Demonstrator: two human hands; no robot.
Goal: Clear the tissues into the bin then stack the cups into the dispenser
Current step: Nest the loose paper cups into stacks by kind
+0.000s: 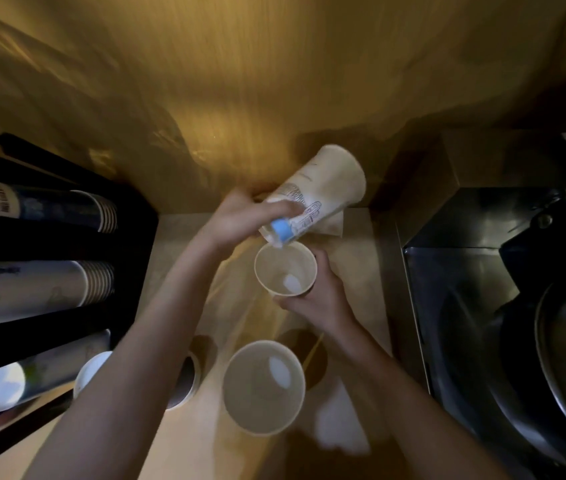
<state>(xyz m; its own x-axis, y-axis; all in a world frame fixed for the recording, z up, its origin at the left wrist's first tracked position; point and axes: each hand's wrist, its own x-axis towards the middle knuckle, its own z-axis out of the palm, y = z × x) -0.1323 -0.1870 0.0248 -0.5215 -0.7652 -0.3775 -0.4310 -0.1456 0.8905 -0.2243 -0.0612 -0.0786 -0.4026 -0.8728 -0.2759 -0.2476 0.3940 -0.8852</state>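
Beige bench (184, 441), dim amber wall behind, sink (482, 306) right, dispenser (49, 289) left. Left hand (236, 220) grips tilted cup (323, 192); right hand (319, 299) grips upright cup (285, 268).

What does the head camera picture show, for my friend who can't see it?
Two hands are fitting paper cups together over a tan counter: the left hand tips a tall white cup base-first toward an open cup held upright by the right hand. Another open cup stands nearer, and a black dispenser of stacked cups sits left.
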